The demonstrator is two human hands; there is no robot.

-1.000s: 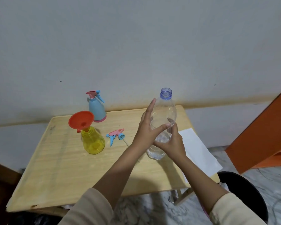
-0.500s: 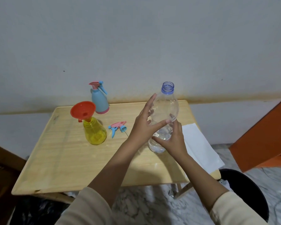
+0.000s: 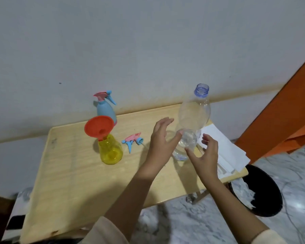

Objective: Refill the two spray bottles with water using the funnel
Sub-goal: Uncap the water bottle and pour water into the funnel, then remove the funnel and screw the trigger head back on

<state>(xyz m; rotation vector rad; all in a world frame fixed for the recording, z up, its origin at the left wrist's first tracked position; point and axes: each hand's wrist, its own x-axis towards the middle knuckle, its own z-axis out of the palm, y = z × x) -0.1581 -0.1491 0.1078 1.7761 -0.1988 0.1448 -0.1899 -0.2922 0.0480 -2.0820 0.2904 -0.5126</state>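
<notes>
Both hands, left and right, hover with fingers spread around an uncapped clear plastic water bottle standing at the wooden table's two o'clock, while the orange funnel waits in the yellow spray bottle at ten o'clock, ready for pouring.

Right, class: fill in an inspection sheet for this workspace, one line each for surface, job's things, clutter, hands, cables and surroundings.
Surface: wooden table.
Job's things: orange funnel seated in yellow spray bottle; its sprayer head lies beside it; blue spray bottle capped; clear water bottle upright, uncapped.
Clutter: white papers.
Hands: left hand and right hand open either side of the water bottle.
Cables: nothing seen.
Surroundings: grey wall, black bin, marble floor.
</notes>
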